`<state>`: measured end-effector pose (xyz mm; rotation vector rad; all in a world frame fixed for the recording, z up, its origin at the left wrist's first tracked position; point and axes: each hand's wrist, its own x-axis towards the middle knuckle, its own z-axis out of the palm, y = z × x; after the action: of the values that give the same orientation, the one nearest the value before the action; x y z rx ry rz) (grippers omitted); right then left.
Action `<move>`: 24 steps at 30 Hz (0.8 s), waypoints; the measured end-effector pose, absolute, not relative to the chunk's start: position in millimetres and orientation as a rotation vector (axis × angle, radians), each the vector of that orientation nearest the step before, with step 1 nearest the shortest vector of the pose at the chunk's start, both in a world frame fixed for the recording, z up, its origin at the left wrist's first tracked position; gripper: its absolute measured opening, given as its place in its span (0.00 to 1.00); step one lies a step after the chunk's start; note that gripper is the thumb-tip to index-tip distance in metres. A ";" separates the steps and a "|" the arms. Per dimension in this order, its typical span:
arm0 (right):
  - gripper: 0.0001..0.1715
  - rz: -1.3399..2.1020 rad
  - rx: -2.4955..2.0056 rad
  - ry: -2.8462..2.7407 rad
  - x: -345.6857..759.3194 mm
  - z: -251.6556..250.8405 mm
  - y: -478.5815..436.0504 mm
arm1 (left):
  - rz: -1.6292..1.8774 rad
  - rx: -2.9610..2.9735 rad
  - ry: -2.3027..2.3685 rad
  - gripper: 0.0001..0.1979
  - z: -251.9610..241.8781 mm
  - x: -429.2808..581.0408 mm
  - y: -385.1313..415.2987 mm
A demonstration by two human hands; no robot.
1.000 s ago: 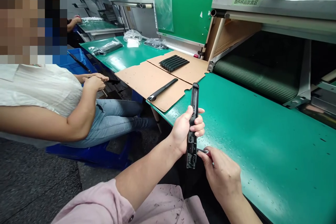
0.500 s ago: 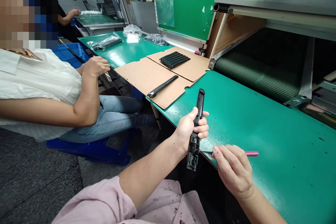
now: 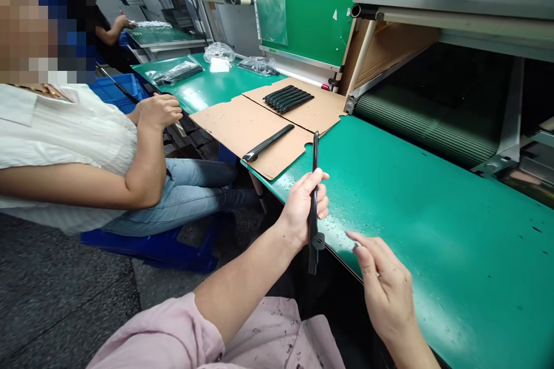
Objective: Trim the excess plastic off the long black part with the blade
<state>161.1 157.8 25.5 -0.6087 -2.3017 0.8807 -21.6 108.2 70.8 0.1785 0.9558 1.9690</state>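
Observation:
My left hand is wrapped around a long, narrow black plastic part. It is held nearly upright over the table's front edge, narrow side facing me, with a small round lug near its lower end. My right hand is to the right, apart from the part, its fingers curled and thumb close to the index finger. A small greyish tip shows by the thumb; whatever the hand holds is hidden. Another black plastic part lies alone on the near cardboard sheet.
A row of several black parts lies on the far cardboard. Dark shavings dot the green table. A conveyor belt runs beneath the shelf. To the left sits a co-worker, hands together. Bagged parts lie farther back.
My left hand has turned the black part from its open, ribbed face to its narrow side and shifted slightly left. My right hand has drawn back from it; the pink-handled tool it held no longer shows.

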 end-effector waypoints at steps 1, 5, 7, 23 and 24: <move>0.14 0.935 -0.570 -2.274 161.8 29.5 154.1 | 1.984 0.202 0.985 0.13 69.1 -20.6 108.8; 0.12 0.986 -0.480 -2.180 161.7 39.3 144.4 | 1.982 0.247 1.028 0.14 66.3 -16.1 110.7; 0.13 1.012 -0.452 -2.185 160.6 39.6 142.7 | 1.969 0.260 1.027 0.13 67.1 -15.4 110.2; 0.21 1.299 -0.673 -2.250 128.6 43.9 147.3 | 2.153 0.181 0.951 0.14 70.4 -4.5 105.4; 0.23 1.339 -0.654 -2.268 127.3 48.0 150.5 | 2.185 0.196 0.940 0.14 70.8 -4.7 104.0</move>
<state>127.3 150.5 48.0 -0.6545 -2.2682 1.3392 -4.7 104.0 70.8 0.1964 0.9397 2.1848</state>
